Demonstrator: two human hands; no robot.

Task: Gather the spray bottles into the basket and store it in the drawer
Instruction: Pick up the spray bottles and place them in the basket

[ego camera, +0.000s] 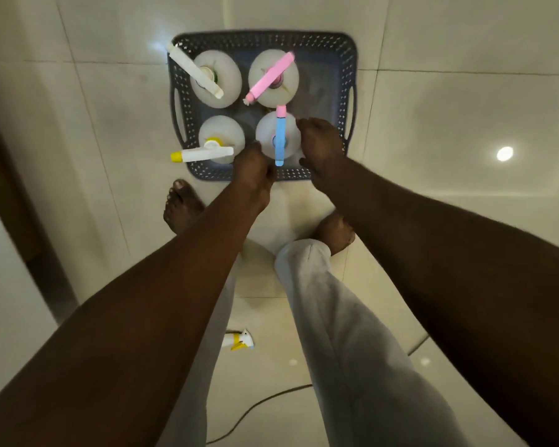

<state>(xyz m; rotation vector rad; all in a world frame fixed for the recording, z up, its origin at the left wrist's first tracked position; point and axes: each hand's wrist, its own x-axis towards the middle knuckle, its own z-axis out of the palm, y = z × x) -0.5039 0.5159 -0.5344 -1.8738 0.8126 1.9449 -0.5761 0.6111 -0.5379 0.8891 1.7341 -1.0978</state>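
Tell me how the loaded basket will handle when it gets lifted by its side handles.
The basket looks like thin perforated plastic, so it may flex. Four upright bottles sit toward its left, with the right side bare, so it would probably hang left-heavy. The bottles stand loose and could tip; the white nozzle and yellow-tipped one overhang the rim and might snag.

Dim, yellowish indoor light throughout. Round ceiling-lamp reflection (504, 153) glaring on the glossy floor tiles (433, 108), with a softer bluish-white glare patch (158, 46) beside the basket (262, 38) at its far left corner. Forearms very dark, nearly without detail; left edge of frame sunk in shadow. Slight motion blur on both hands. Strong wide-angle distortion: tile joints bowed, arms swollen toward the lower corners. Soft focus overall.
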